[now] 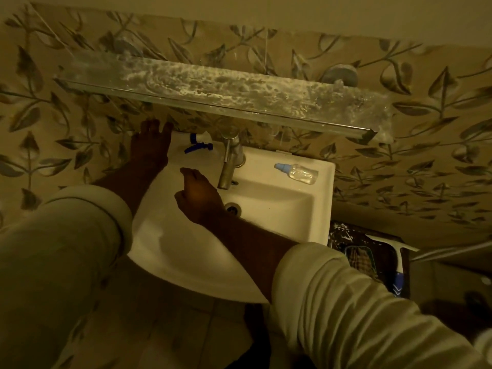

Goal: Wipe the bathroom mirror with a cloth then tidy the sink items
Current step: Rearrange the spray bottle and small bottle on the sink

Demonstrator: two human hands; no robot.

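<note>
I look straight down at a white sink (300, 225). My left hand (151, 145) lies flat at its back left corner with fingers spread against the wall, just left of a blue and white spray nozzle (199, 143). My right hand (198, 198) hovers over the basin, fingers apart and empty, just left of the metal tap (230, 163). On the sink's back right ledge a small clear spray bottle (299, 173) with a blue cap lies on its side. No cloth or mirror is in sight.
A stained glass shelf (213, 86) juts from the leaf-patterned wall above the sink. The drain (233, 209) sits beside my right wrist. On the floor to the right stands a dark bin (372, 259) with a white and blue squeegee (398, 265).
</note>
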